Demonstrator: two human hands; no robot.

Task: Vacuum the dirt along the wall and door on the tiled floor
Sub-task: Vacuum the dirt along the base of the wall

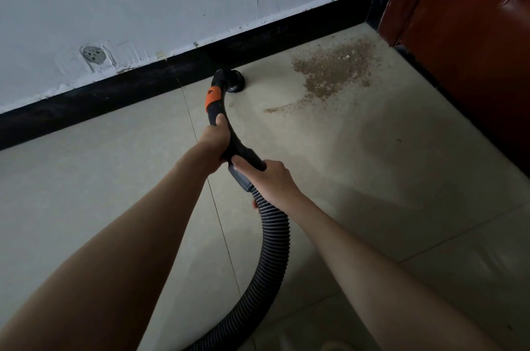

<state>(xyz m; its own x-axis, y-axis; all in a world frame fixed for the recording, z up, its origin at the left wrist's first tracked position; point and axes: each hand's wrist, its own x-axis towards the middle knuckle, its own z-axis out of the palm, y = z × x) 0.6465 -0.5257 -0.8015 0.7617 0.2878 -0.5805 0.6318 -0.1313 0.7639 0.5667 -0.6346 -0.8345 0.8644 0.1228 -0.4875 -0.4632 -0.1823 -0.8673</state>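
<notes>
vacuuming toward the corner

right hand (pixel 271 178) grips the hose (pixel 275 236) cuff, left hand (pixel 218 138) wraps the handle (pixel 226 127). nozzle (pixel 233 82) touches the skirting (pixel 129 92); dirt (pixel 332 69) lies right of it, toward the door (pixel 464 21).

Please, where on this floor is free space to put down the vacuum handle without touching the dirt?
Bare tile lies left of the hose, along the black baseboard. More lies right of the hose, below the dirt patch. The corner by the door is crowded: dirt fills it, with the nozzle beside it.
</notes>
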